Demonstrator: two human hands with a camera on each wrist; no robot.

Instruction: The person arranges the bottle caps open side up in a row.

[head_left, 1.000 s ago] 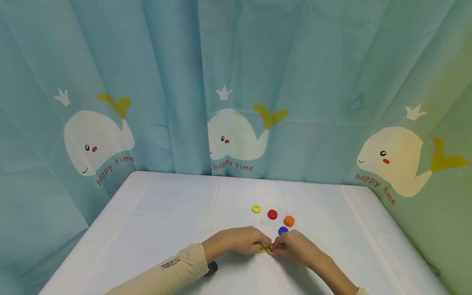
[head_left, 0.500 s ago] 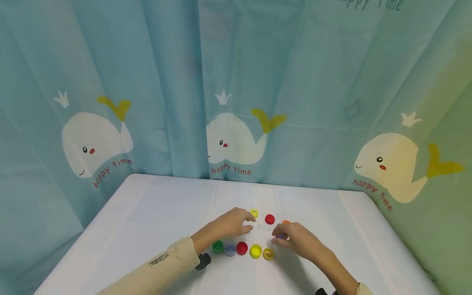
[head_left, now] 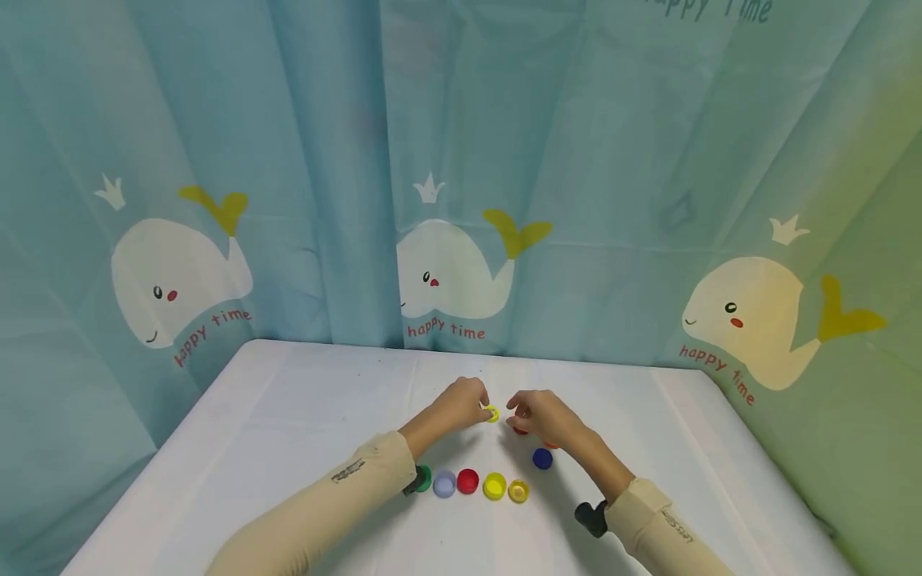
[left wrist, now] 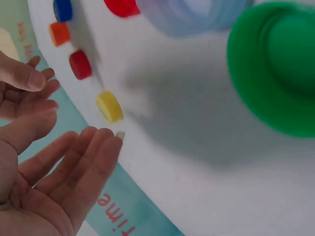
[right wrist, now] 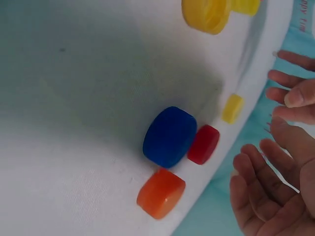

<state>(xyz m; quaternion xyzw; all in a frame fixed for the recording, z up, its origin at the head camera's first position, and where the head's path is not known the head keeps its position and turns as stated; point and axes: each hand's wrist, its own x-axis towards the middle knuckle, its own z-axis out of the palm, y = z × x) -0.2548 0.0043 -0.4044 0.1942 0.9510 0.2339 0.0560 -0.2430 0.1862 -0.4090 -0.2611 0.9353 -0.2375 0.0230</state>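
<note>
My left hand [head_left: 461, 402] is at the yellow bottle cap [head_left: 493, 414] at the far end of the back caps. In the left wrist view its fingers are loosely bent, with a gap between them and that cap. My right hand [head_left: 547, 414] hovers over the red cap [right wrist: 203, 144], thumb and fingers apart, holding nothing. It partly hides the red cap and the orange cap [right wrist: 161, 193] in the head view. Nearer lies the blue cap [head_left: 543, 458].
A front row holds a green cap [head_left: 424, 478], a lavender cap [head_left: 444, 483], a red cap [head_left: 468, 481], a yellow cap [head_left: 495, 486] and a gold cap [head_left: 519, 491]. They lie on a white table [head_left: 302, 448], backed by a blue whale-print curtain [head_left: 346, 200].
Both hands have left the yellow and gold caps of the front row and moved away from the body. The right passed over the blue cap, which stays on the table.
</note>
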